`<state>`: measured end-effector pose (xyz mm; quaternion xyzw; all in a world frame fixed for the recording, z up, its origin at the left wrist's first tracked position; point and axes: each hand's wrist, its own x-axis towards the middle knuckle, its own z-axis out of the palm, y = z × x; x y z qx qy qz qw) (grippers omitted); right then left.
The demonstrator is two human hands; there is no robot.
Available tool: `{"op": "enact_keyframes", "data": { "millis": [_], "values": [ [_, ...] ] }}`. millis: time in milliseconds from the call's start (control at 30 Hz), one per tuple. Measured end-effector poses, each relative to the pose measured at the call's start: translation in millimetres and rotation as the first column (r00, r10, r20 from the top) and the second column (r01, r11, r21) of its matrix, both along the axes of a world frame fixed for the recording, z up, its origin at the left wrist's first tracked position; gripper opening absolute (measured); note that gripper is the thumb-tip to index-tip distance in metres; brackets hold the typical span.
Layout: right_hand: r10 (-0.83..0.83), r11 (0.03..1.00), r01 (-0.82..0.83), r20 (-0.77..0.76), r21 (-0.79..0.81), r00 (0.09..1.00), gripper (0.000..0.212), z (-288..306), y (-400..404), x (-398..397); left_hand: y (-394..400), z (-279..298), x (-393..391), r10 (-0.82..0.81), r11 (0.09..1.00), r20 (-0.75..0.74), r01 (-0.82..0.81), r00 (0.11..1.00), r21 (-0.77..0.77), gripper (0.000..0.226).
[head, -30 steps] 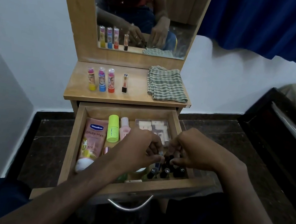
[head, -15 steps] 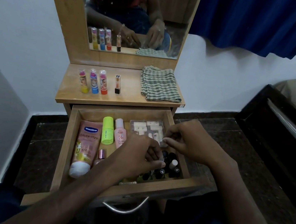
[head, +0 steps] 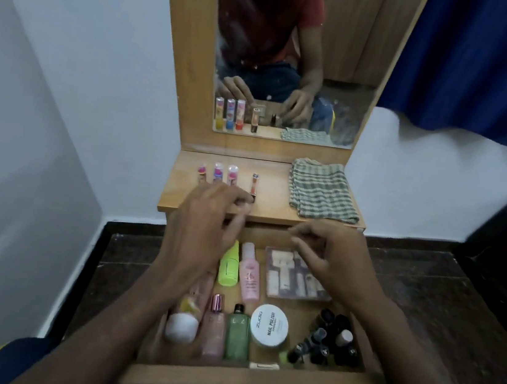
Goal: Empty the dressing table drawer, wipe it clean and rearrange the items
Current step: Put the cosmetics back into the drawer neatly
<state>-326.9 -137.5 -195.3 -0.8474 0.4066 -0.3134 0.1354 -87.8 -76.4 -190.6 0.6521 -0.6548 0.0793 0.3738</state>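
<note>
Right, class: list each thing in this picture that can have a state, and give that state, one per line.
drawer: pulled open, still full
checked cloth: folded, on the tabletop
slim lipstick: upright, capped
three lip balms: upright in a row
nail polish jar: lidded, in drawer
green bottle: lying flat, capped
left hand: grip unclear
right hand: loosely curled, empty

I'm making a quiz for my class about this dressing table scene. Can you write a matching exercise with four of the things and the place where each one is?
Things:
1. checked cloth
2. white nail polish jar
3. lime green bottle
4. small dark bottles

Places:
A. front right corner of the drawer
B. tabletop, right side, below the mirror
C. back of the drawer, beside a pink bottle
D. front middle of the drawer, right of a green bottle

Pairs: 1-B, 2-D, 3-C, 4-A
</note>
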Motion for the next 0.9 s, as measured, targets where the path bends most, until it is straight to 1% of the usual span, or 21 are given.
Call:
{"op": "enact_keyframes", "data": {
  "millis": [67,100,167,233,300,367,467,500,567,633,733,800,900],
  "values": [
    [0.002,1.0,-0.001,0.04,-0.017,0.999,0.027,4.8,-12.6,23.1,-2.9,6.4,11.1,0.158,0.986,0.106,-0.151,0.982,-0.075,0.033],
    [-0.001,0.999,0.002,0.034,-0.037,0.999,0.035,6.9,-18.6,34.4,-5.7,8.0,14.6,0.212,0.977,0.149,-0.203,0.966,-0.07,0.042],
    [-0.014,0.996,0.011,-0.023,-0.092,1.0,0.051,10.1,-29.9,55.1,-11.8,9.7,18.6,0.255,0.966,0.238,-0.258,0.937,-0.021,0.058],
    [-0.008,0.992,-0.002,-0.081,-0.125,0.997,0.059,10.4,-38.7,71.2,-16.1,8.8,19.7,0.257,0.962,0.31,-0.273,0.915,0.009,0.06],
    [0.015,0.986,-0.033,-0.109,-0.164,0.994,0.058,8.3,-43.7,80.0,-16.8,8.0,18.8,0.253,0.965,0.328,-0.261,0.91,-0.021,0.053],
    [0.058,0.979,-0.071,-0.073,-0.189,0.996,0.05,5.9,-45.0,82.7,-16.4,6.4,17.4,0.24,0.971,0.311,-0.225,0.92,-0.083,0.04],
    [0.059,0.97,-0.049,0.035,-0.237,0.998,0.032,6.7,-44.6,80.5,-18.4,2.4,18.1,0.187,0.975,0.273,-0.145,0.944,-0.166,0.026],
    [0.069,0.972,-0.052,0.068,-0.231,0.995,0.025,11.0,-43.4,80.0,-17.7,2.8,19.4,0.176,0.976,0.27,-0.133,0.947,-0.171,0.024],
    [0.097,0.981,-0.084,0.073,-0.174,0.993,0.018,24.3,-40.0,70.9,-14.8,4.7,16.2,0.143,0.982,0.233,-0.108,0.962,-0.157,0.022],
    [0.112,0.991,-0.11,0.015,-0.082,0.994,0.017,43.0,-35.1,51.4,-9.6,8.1,10.8,0.08,0.989,0.156,-0.059,0.984,-0.139,0.021],
    [0.142,0.99,-0.136,-0.188,0.042,0.972,0.013,58.3,-20.0,13.5,-1.0,8.4,-2.2,-0.05,0.998,0.028,0.051,0.998,-0.033,0.025],
    [0.175,0.983,-0.154,-0.269,0.098,0.947,0.016,50.8,-6.4,-5.2,3.2,3.4,-12.2,-0.112,0.993,-0.004,0.112,0.994,0.041,0.026],
    [0.244,0.958,-0.175,-0.324,0.229,0.914,0.024,28.0,13.7,-22.3,7.6,-6.3,-28.3,-0.199,0.973,-0.03,0.202,0.979,0.11,0.025]
  ]
}}
